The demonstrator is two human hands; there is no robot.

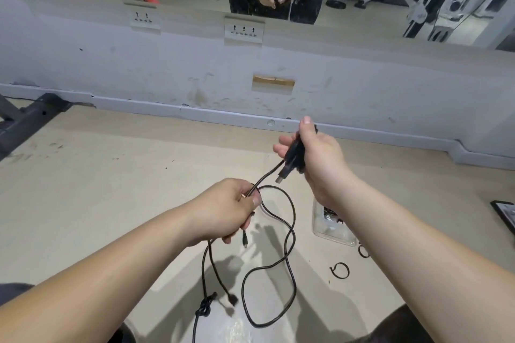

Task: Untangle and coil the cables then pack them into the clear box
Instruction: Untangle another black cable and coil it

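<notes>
With the right hand gripping the gathered end of the thin black cable and the left hand pinching its slack above the floor, better loosen the knot, apparently in the same cable, before coiling it for the clear plastic box nearby.

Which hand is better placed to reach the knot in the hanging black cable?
Probably the left hand: the knot hangs below it, on the black cable it grips. The right hand is higher and holds the cable bundle.
</notes>
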